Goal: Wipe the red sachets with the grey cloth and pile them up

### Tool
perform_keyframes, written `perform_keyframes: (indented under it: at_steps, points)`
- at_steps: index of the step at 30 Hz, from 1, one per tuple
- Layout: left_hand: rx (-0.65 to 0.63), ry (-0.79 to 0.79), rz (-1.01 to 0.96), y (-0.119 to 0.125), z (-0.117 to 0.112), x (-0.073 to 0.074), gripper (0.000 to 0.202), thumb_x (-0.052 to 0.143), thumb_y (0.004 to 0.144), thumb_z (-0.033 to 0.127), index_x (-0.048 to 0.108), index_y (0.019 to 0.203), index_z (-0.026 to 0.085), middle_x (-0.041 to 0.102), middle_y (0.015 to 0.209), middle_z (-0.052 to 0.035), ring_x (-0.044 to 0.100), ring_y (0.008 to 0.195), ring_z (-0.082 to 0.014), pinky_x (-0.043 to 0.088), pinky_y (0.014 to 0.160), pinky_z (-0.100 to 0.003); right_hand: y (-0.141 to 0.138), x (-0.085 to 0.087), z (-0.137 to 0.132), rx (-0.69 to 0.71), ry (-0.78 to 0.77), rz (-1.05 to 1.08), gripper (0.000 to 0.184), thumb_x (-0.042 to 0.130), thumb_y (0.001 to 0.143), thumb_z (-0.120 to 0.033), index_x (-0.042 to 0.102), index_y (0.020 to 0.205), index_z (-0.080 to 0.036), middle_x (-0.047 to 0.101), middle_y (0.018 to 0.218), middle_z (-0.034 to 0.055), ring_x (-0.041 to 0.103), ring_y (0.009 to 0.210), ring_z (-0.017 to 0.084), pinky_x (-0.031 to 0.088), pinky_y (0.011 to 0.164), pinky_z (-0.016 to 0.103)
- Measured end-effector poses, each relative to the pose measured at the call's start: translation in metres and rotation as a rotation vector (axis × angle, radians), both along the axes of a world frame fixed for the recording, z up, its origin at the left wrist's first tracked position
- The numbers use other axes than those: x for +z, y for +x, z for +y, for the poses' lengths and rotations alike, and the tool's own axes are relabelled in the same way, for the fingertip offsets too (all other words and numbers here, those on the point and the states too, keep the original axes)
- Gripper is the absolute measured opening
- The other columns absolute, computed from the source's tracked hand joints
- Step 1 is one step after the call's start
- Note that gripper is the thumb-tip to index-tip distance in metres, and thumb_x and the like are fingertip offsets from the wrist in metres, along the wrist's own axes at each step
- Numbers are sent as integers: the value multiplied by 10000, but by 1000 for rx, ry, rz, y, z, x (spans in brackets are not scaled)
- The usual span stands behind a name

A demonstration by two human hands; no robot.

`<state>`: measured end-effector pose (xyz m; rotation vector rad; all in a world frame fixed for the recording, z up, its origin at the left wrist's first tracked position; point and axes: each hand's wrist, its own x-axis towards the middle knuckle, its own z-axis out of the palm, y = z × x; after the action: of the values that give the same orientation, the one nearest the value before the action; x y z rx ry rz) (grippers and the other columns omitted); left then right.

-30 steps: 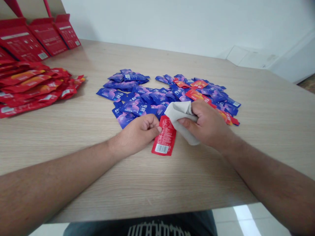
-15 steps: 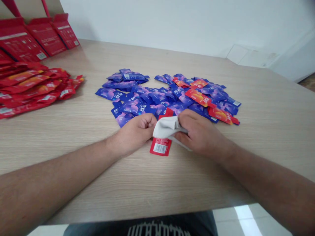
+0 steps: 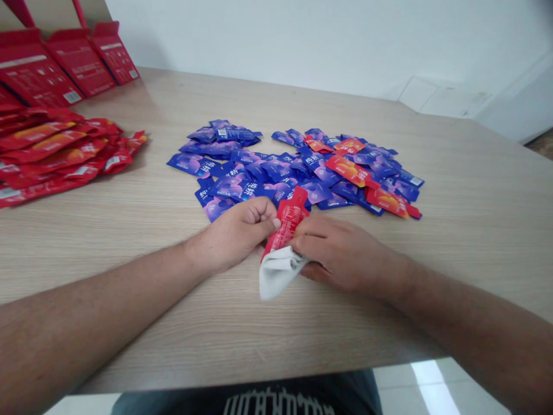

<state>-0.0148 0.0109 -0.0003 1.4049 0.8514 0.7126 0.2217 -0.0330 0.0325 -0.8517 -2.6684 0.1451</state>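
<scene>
My left hand (image 3: 247, 231) is closed, pinching the left edge of a red sachet (image 3: 287, 222) between thumb and fingers. The sachet is tilted, its narrow neck pointing away from me and its printed back facing up. In my right hand (image 3: 332, 249), also closed, is a folded white cloth (image 3: 280, 271). It lies over the sachet's lower end and hides that part. Just beyond my hands spreads a heap of blue-purple sachets (image 3: 276, 168), with several red-orange sachets (image 3: 348, 170) on its right side.
At the left lies a big pile of red sachets (image 3: 56, 151). Behind it stand open red boxes (image 3: 82, 62) in a row. A white wall (image 3: 302, 46) borders the far edge of the wooden table (image 3: 207, 340); its near edge runs by my lap.
My right hand has drawn the cloth down toward me along the sachet, from its middle to its lower end, uncovering the upper part. My left hand has stayed nearly in place.
</scene>
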Motion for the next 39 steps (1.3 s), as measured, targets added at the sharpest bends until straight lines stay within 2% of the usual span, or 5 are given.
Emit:
perform_keyframes:
  at_steps: [6, 12, 18, 24, 39]
  points:
    - [29, -16, -12, 1, -1, 0, 180, 713, 899, 302, 566, 880, 200, 585, 677, 41, 521, 543, -89, 439, 510, -196, 8, 1, 9, -294, 71, 85, 196, 667, 1005, -333, 552, 912, -204, 623, 964, 73, 569, 835, 220, 426, 717, 348]
    - [9, 11, -9, -1, 1, -1, 189, 698, 916, 335, 580, 875, 193, 604, 699, 22, 529, 559, -91, 418, 504, -190, -1, 1, -1, 38, -14, -34, 45, 661, 970, -201, 618, 979, -207, 681, 1042, 68, 618, 915, 220, 471, 806, 339]
    - [41, -8, -11, 1, -1, 0, 188, 696, 919, 327, 569, 879, 195, 591, 688, 30, 521, 549, -90, 430, 507, -197, 8, 1, 9, -274, 66, 78, 167, 675, 997, -317, 574, 933, -200, 646, 990, 89, 599, 887, 235, 455, 751, 346]
    - [17, 0, -6, 1, -1, 2, 196, 697, 910, 334, 568, 870, 192, 596, 687, 28, 521, 549, -89, 408, 498, -189, 0, 0, -1, 22, 5, -35, 35, 650, 977, -205, 617, 973, -212, 682, 1036, 70, 619, 919, 224, 474, 805, 344]
    - [37, -13, -12, 1, -2, 3, 197, 715, 902, 325, 571, 868, 195, 589, 676, 36, 516, 541, -88, 414, 506, -192, 5, 2, 6, -180, 64, 27, 102, 643, 1003, -274, 600, 958, -193, 664, 1009, 99, 600, 894, 238, 465, 771, 358]
